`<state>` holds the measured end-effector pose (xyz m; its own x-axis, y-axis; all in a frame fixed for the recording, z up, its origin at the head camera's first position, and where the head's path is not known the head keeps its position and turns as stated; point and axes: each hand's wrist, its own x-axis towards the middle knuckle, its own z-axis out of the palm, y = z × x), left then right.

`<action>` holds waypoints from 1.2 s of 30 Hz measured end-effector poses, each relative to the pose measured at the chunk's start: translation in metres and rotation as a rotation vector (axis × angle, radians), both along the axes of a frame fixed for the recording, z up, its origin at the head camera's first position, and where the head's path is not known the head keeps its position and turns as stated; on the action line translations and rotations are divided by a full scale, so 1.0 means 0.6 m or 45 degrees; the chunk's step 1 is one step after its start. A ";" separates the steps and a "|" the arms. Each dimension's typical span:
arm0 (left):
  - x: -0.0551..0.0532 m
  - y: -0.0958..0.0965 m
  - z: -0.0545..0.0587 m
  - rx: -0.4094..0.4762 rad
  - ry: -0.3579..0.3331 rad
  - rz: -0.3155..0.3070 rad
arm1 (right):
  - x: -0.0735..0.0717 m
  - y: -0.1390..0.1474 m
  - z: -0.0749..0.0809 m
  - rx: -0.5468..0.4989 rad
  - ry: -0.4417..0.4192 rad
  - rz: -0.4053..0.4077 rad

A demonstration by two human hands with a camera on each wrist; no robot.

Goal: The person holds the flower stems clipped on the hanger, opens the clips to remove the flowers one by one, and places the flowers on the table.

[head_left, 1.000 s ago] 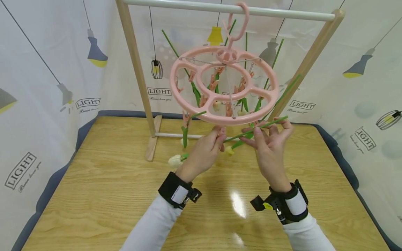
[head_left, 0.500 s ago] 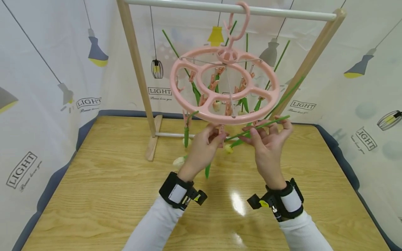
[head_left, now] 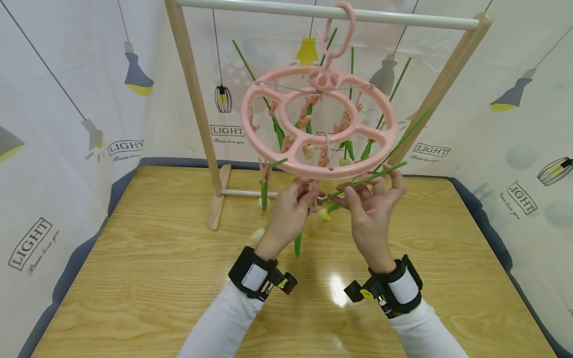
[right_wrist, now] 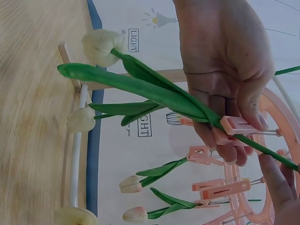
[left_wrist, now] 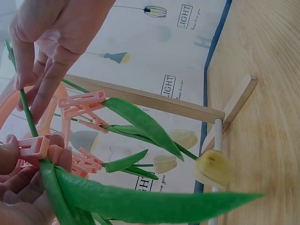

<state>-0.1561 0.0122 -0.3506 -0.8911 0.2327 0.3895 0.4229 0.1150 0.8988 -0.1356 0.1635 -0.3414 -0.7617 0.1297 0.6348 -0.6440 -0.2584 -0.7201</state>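
My left hand (head_left: 288,211) pinches a pink clothespin (right_wrist: 239,125) between thumb and fingers, below the front rim of a round pink clip hanger (head_left: 320,171). Through that clip runs the green stem of a white artificial tulip (right_wrist: 102,48), its head tilted down to the left and its long leaf (left_wrist: 159,199) hanging below. My right hand (head_left: 373,214) pinches the bare end of the same stem (head_left: 380,174), which slants up to the right. Other tulips, such as one with a yellowish head (left_wrist: 215,168), hang upside down from clips around the hanger.
The hanger hooks over the white top bar (head_left: 268,7) of a wooden stand, with its left foot (head_left: 219,199) on the wood-grain table (head_left: 179,288). A second tulip (head_left: 263,199) hangs close to my left hand. Behind is a printed cloth backdrop (head_left: 179,99).
My left fingers have shifted so the clothespin shows between them, and the tulip's leaf has come into view below. The right hand has moved slightly left with the stem.
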 end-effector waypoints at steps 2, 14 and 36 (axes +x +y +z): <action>0.000 0.000 -0.001 0.005 -0.004 -0.005 | -0.001 -0.002 -0.002 0.002 0.009 -0.014; 0.000 -0.001 0.003 -0.002 0.015 0.012 | -0.004 0.002 -0.002 -0.012 0.015 -0.025; -0.008 -0.029 -0.001 0.033 -0.077 0.017 | 0.006 0.056 0.004 -0.014 0.014 -0.098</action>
